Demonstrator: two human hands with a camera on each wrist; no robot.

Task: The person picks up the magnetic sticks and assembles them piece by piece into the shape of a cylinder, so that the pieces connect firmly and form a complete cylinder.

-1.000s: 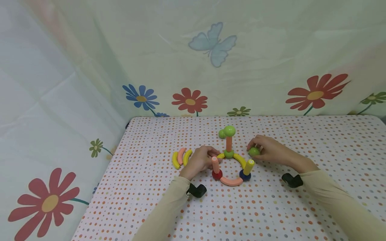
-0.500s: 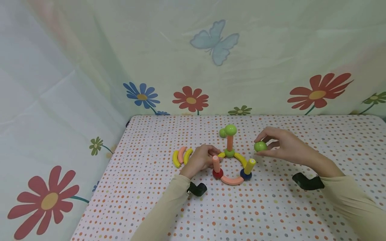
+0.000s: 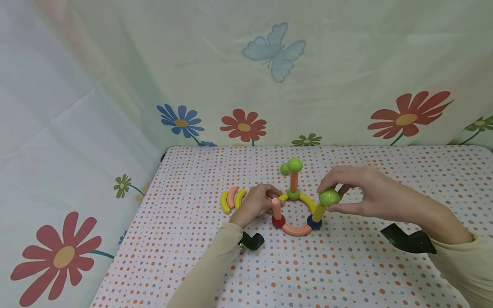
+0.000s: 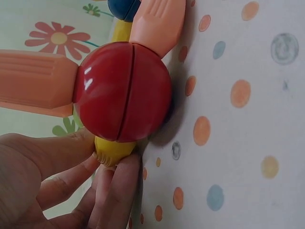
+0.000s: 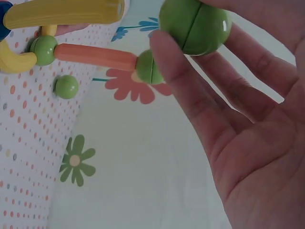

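The right hand (image 3: 369,192) pinches a green ball (image 3: 329,197) at the top of the yellow rod (image 3: 319,212), which stands tilted on a blue ball (image 3: 314,222). In the right wrist view the held ball (image 5: 194,26) shows apart from the yellow rod's end (image 5: 66,13). With curled fingers the left hand (image 3: 257,203) grips a yellow curved piece (image 4: 113,151) beside the red ball (image 4: 125,92). An upright pink rod (image 3: 276,209) stands on that red ball. At the ring's back, an orange rod (image 3: 294,182) carries a green ball (image 3: 295,165) on top.
Left of the left hand lie two yellow curved pieces (image 3: 225,202) and a pink one (image 3: 231,197). A loose green ball (image 3: 284,169) rests behind the ring. A printed curtain (image 3: 331,85) hangs behind the dotted table (image 3: 308,269).
The right hand first moved right, lifting the green ball off the table, then brought it over to the yellow rod's top. The left hand has kept its place.
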